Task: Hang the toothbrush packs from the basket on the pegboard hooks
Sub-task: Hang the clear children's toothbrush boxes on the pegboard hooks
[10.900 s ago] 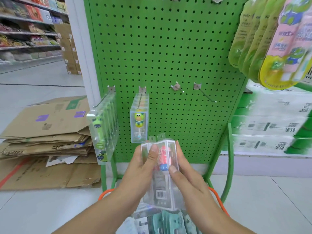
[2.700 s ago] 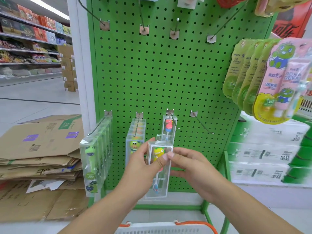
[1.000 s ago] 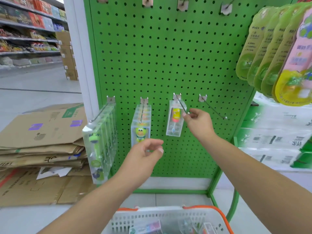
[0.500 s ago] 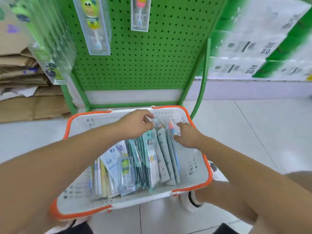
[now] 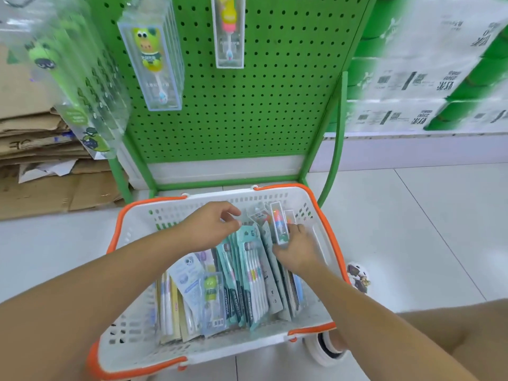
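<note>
A white basket [image 5: 132,232] with an orange rim stands on the floor below the green pegboard [image 5: 264,105]. Several toothbrush packs [image 5: 247,281] stand in it. My right hand [image 5: 298,250] pinches a clear boxed toothbrush pack [image 5: 278,225] with a red and blue brush at the basket's far right. My left hand [image 5: 210,226] hovers over the packs with its fingers loosely curled, holding nothing. Clear packs hang on the board: a green frog pack [image 5: 152,64], a yellow and pink pack [image 5: 229,31], and a blurred green row [image 5: 77,86] at the left.
Flattened cardboard boxes [image 5: 41,166] are piled on the floor at the left. Stacked green and white cartons [image 5: 428,78] fill the right. The rack's green tube frame [image 5: 336,149] curves down beside the basket. My shoe [image 5: 324,350] shows under the basket's near right corner.
The view has settled over the basket. My right hand has closed on the clear boxed pack at the far right and tilted it up. My left hand stays over the packs.
</note>
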